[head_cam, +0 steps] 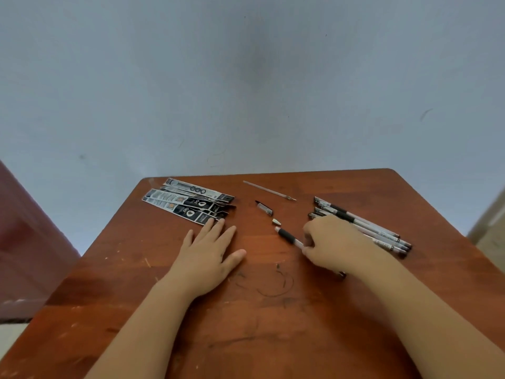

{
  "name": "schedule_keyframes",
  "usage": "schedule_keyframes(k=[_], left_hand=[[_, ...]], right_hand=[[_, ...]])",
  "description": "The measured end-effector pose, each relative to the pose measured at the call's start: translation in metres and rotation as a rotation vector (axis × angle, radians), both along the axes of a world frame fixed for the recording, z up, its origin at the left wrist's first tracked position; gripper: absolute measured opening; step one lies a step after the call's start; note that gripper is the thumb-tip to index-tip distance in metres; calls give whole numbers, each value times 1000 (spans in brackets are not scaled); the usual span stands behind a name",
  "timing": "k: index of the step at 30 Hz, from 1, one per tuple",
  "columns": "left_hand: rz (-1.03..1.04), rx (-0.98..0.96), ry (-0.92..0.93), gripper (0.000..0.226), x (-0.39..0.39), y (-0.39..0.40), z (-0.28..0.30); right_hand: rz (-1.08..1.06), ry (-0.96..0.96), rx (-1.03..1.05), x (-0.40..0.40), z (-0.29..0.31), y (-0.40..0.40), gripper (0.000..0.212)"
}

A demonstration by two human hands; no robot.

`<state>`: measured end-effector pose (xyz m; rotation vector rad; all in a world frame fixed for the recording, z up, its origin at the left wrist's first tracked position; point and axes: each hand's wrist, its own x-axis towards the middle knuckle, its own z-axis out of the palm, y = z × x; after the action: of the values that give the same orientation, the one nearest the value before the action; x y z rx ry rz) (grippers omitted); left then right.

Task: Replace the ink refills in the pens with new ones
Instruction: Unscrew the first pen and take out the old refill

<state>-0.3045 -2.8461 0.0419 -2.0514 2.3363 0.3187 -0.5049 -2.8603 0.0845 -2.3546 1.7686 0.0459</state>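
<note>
Wooden table [273,324], refill packets [188,202], right hand [333,244] holding pen barrel [289,237]

left hand [209,254]: flat, palm down, fingers straight and spread, forearm bare, mid-table | right hand [332,246]: knuckles up, fingers curled, pinching a pen barrel [289,237], right of centre, forearm bare

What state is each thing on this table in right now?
Pen barrel: taken apart, tip off, held by the right hand.
Metal tip: loose on the table.
Pen cap: off, lying alone.
Bare refill: out of its pen.
Refill packets: stacked; whether sealed, cannot tell.
Other pens: capped, lying together.
Left hand: flat, fingertips at the packets.
</note>
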Motion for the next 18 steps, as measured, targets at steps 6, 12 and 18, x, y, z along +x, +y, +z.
schedule_keyframes(k=[6, 12, 18], left_hand=[[8, 12, -25, 59, -1, 2, 1], [5, -2, -4, 58, -1, 2, 4], [5, -82, 54, 55, -2, 6, 6]], right_hand=[[-23, -7, 33, 0, -3, -2, 18], [-50, -47, 11, 1, -2, -2, 26], [-31, -155, -169, 5, -5, 0, 35]])
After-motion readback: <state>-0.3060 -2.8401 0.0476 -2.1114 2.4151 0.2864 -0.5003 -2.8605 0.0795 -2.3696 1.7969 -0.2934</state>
